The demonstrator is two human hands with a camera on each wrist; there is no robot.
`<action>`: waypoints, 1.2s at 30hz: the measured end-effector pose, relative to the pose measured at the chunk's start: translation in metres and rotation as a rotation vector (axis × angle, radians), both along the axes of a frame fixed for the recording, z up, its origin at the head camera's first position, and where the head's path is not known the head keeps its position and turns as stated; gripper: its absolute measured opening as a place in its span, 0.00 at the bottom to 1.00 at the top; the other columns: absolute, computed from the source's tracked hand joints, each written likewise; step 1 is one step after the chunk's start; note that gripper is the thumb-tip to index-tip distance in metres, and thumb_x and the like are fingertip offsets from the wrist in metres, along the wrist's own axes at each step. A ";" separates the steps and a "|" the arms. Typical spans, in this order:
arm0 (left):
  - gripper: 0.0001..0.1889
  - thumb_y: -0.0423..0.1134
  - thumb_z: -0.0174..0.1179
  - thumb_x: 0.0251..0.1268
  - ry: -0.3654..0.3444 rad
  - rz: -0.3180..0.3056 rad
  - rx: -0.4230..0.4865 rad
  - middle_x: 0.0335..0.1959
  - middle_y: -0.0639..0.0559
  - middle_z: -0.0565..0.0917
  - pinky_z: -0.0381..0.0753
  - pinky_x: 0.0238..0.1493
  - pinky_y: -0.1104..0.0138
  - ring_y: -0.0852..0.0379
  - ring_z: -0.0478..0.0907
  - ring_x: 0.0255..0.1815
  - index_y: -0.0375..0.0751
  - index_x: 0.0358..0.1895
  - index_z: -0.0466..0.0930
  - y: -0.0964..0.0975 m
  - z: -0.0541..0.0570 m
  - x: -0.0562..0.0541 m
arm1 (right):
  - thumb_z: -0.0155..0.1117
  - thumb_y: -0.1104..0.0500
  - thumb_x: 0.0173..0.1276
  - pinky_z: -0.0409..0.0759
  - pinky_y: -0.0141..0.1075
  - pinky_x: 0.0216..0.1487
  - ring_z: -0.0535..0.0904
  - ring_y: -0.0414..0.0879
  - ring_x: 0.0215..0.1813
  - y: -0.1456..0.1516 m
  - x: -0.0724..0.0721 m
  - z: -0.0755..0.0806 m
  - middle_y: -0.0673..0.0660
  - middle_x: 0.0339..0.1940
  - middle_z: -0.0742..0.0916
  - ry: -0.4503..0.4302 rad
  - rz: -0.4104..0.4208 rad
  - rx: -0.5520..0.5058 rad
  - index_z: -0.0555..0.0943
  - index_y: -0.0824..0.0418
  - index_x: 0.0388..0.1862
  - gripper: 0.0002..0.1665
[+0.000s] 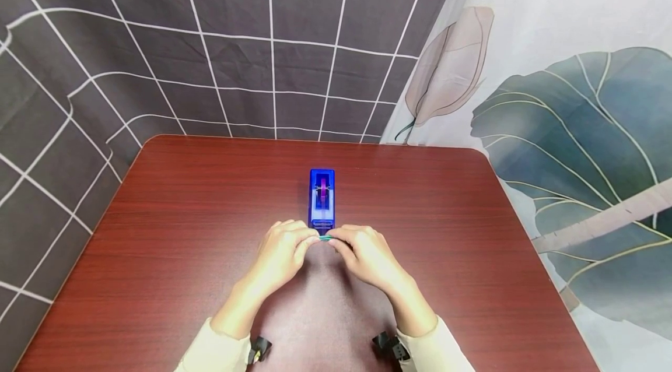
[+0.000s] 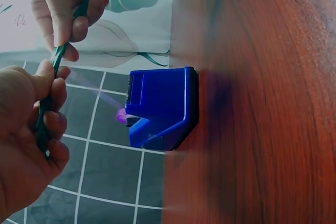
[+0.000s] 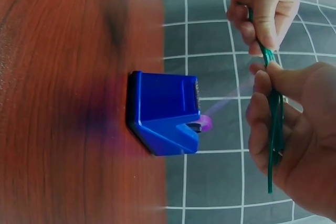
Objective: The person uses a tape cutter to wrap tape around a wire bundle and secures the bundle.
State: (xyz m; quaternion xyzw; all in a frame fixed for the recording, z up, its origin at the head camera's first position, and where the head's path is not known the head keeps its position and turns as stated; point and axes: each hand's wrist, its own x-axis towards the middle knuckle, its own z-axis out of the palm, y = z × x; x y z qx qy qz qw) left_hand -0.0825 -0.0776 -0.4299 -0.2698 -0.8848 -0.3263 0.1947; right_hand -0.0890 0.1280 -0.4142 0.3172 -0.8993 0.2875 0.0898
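Both hands meet above the table, just in front of a blue tape dispenser. Between them runs a thin bundle of green strands; its exact kind cannot be told. My left hand pinches one end between thumb and fingers. On the other side my right hand pinches the bundle close to the left fingertips. In the right wrist view, loose strand ends hang past the right palm. The dispenser carries a purple tape roll, with a strip drawn toward its toothed edge. Neither hand visibly grips the dispenser.
The reddish-brown wooden table extends around the hands on every side. Behind it hangs a dark grey cloth with white grid lines. To the right is a pale curtain printed with large leaves.
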 end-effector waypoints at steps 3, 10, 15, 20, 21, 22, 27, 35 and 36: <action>0.03 0.38 0.68 0.64 0.021 -0.003 -0.015 0.26 0.59 0.83 0.71 0.34 0.61 0.58 0.78 0.29 0.44 0.32 0.88 -0.001 -0.001 -0.001 | 0.69 0.63 0.68 0.77 0.38 0.28 0.75 0.37 0.26 0.000 0.000 -0.002 0.47 0.27 0.83 0.071 0.002 0.001 0.88 0.57 0.40 0.04; 0.03 0.38 0.68 0.63 0.055 -0.002 -0.072 0.24 0.60 0.84 0.67 0.39 0.59 0.59 0.77 0.27 0.48 0.33 0.90 -0.005 0.001 -0.005 | 0.71 0.63 0.65 0.75 0.36 0.26 0.73 0.37 0.23 0.000 -0.001 -0.011 0.47 0.25 0.82 0.225 0.004 0.007 0.88 0.57 0.40 0.05; 0.04 0.38 0.66 0.65 -0.013 0.004 -0.106 0.25 0.60 0.86 0.66 0.40 0.58 0.59 0.77 0.29 0.48 0.33 0.90 -0.007 0.005 -0.006 | 0.70 0.62 0.66 0.75 0.36 0.25 0.74 0.38 0.23 0.000 -0.001 -0.013 0.46 0.26 0.83 0.284 0.000 0.004 0.88 0.57 0.39 0.05; 0.04 0.36 0.66 0.66 -0.097 -0.024 -0.087 0.27 0.59 0.86 0.68 0.38 0.59 0.59 0.78 0.31 0.46 0.33 0.89 -0.006 0.009 -0.007 | 0.69 0.62 0.66 0.76 0.36 0.26 0.76 0.38 0.24 0.001 -0.002 -0.014 0.46 0.27 0.84 0.299 -0.006 -0.009 0.89 0.57 0.39 0.04; 0.03 0.35 0.66 0.65 -0.110 -0.027 -0.078 0.27 0.59 0.86 0.68 0.38 0.59 0.58 0.78 0.31 0.46 0.33 0.88 -0.005 0.009 -0.007 | 0.69 0.62 0.67 0.76 0.36 0.26 0.76 0.38 0.24 0.001 -0.002 -0.014 0.46 0.27 0.84 0.298 -0.007 -0.013 0.89 0.57 0.39 0.04; 0.03 0.35 0.67 0.65 -0.122 -0.028 -0.069 0.27 0.59 0.85 0.68 0.37 0.59 0.58 0.78 0.32 0.46 0.33 0.88 -0.005 0.009 -0.006 | 0.69 0.62 0.66 0.76 0.35 0.26 0.76 0.38 0.25 0.001 -0.002 -0.014 0.47 0.27 0.84 0.297 -0.008 -0.016 0.89 0.57 0.39 0.05; 0.03 0.36 0.67 0.65 -0.140 -0.020 -0.030 0.28 0.59 0.84 0.69 0.37 0.59 0.58 0.77 0.33 0.45 0.33 0.88 -0.004 0.006 -0.006 | 0.70 0.62 0.66 0.75 0.35 0.26 0.74 0.37 0.24 0.001 -0.002 -0.014 0.47 0.27 0.84 0.267 -0.009 -0.039 0.90 0.57 0.39 0.05; 0.03 0.36 0.67 0.64 -0.029 -0.023 0.040 0.25 0.60 0.82 0.66 0.34 0.60 0.59 0.75 0.29 0.47 0.33 0.89 -0.003 -0.002 -0.007 | 0.67 0.61 0.70 0.74 0.33 0.28 0.73 0.37 0.26 0.000 -0.001 -0.010 0.45 0.27 0.82 0.149 -0.007 -0.073 0.88 0.57 0.37 0.04; 0.03 0.35 0.68 0.63 -0.018 -0.024 0.048 0.25 0.60 0.82 0.66 0.34 0.60 0.59 0.75 0.29 0.47 0.33 0.89 -0.003 -0.002 -0.007 | 0.67 0.60 0.70 0.74 0.33 0.28 0.73 0.37 0.26 0.000 0.000 -0.010 0.45 0.28 0.82 0.137 -0.009 -0.073 0.88 0.58 0.37 0.04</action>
